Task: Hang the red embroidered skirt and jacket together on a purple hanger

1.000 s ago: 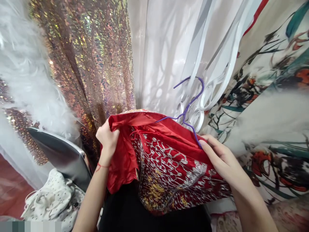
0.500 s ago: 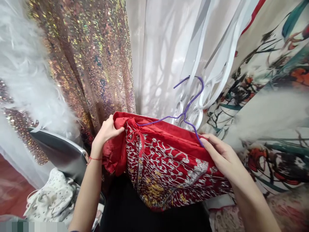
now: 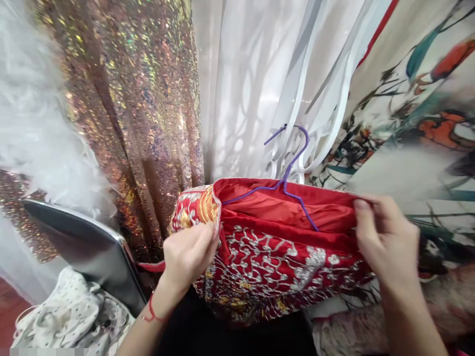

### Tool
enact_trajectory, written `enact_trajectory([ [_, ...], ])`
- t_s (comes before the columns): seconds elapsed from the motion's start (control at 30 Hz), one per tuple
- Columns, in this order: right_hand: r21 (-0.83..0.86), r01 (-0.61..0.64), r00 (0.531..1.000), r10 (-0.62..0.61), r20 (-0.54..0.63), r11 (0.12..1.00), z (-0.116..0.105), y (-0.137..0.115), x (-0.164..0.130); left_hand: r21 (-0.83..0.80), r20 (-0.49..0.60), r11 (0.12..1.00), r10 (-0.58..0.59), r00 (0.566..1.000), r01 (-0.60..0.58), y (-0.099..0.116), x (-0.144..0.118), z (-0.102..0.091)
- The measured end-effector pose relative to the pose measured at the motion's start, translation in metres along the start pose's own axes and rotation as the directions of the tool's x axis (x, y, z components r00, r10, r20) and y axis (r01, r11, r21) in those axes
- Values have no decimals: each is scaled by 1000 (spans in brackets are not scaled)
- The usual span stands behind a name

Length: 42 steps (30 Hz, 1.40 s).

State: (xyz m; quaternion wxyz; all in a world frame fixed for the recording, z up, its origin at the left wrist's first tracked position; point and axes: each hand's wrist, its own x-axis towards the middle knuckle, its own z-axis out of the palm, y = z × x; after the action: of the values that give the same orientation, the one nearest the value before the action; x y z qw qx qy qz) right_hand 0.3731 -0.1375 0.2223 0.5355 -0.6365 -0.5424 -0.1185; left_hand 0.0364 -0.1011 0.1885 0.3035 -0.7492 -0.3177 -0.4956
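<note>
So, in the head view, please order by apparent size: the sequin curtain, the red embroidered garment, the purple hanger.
1. sequin curtain, the largest, though it runs out of the frame.
2. red embroidered garment, nearer to the camera, so the gap is unsure.
3. purple hanger, clearly the smallest; partly inside the garment.

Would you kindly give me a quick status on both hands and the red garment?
Left hand pinching red embroidered garment at its left edge. Right hand gripping the right edge. Purple hanger sits inside the opening, hook up. Nothing blocking.
</note>
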Motion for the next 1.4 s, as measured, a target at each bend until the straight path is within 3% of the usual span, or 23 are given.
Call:
enact_trajectory([
  [0.1,-9,22,977,-20,211,1000,2,14,-2,-145,-95,989,-38,995,24,24,-3,-5],
  [0.13,18,15,970,-19,240,1000,2,18,-3,-170,-53,983,-84,995,74,29,-3,-6],
  [0.2,94,16,982,-34,187,995,-1,21,-4,-158,131,971,-161,978,181,38,-2,-3],
  [0.27,181,19,993,-39,109,983,-1,19,-6,-89,315,961,-223,923,262,45,-3,3],
  [0.3,228,8,994,-32,102,974,-1,16,-8,-67,349,954,-254,902,294,49,-3,6],
  [0.33,278,-18,992,-17,123,960,1,14,-9,-73,337,945,-278,900,319,54,-2,9],
  [0.4,379,-122,976,42,212,917,4,7,-14,-180,220,934,-267,938,308,66,5,13],
  [0.47,459,-263,938,114,326,849,5,0,-20,-305,76,937,-151,986,168,81,19,19],
  [0.53,500,-380,885,148,442,778,3,-7,-26,-351,16,936,10,1000,-4,93,39,29],
  [0.67,516,-510,795,149,588,688,-6,-13,-30,-409,169,905,201,965,-117,101,80,65],
  [0.73,538,-544,783,158,602,644,-9,-9,-28,-461,244,869,318,916,-179,97,94,81],
  [0.8,570,-555,789,167,591,605,-9,-2,-26,-491,254,838,399,881,-238,93,102,90],
  [0.9,617,-583,789,187,586,528,-5,11,-27,-467,129,843,364,922,-267,92,105,95],
  [1.0,556,-681,703,211,680,476,2,23,-37,-473,-25,862,196,980,-184,93,105,96],
  [1.07,496,-717,661,253,706,490,5,29,-49,-499,-62,856,123,991,-137,91,109,97],
  [1.13,503,-674,717,315,622,541,6,33,-62,-506,-45,850,140,989,-144,90,112,97],
  [1.23,539,-513,858,391,332,668,-1,37,-79,-502,-53,852,143,988,-150,95,110,92],
  [1.33,459,-362,922,385,47,811,-11,36,-88,-520,-114,829,172,978,-207,105,94,87],
  [1.4,372,-246,945,306,-113,895,-15,35,-90,-532,-63,811,251,966,-245,111,80,88],
])
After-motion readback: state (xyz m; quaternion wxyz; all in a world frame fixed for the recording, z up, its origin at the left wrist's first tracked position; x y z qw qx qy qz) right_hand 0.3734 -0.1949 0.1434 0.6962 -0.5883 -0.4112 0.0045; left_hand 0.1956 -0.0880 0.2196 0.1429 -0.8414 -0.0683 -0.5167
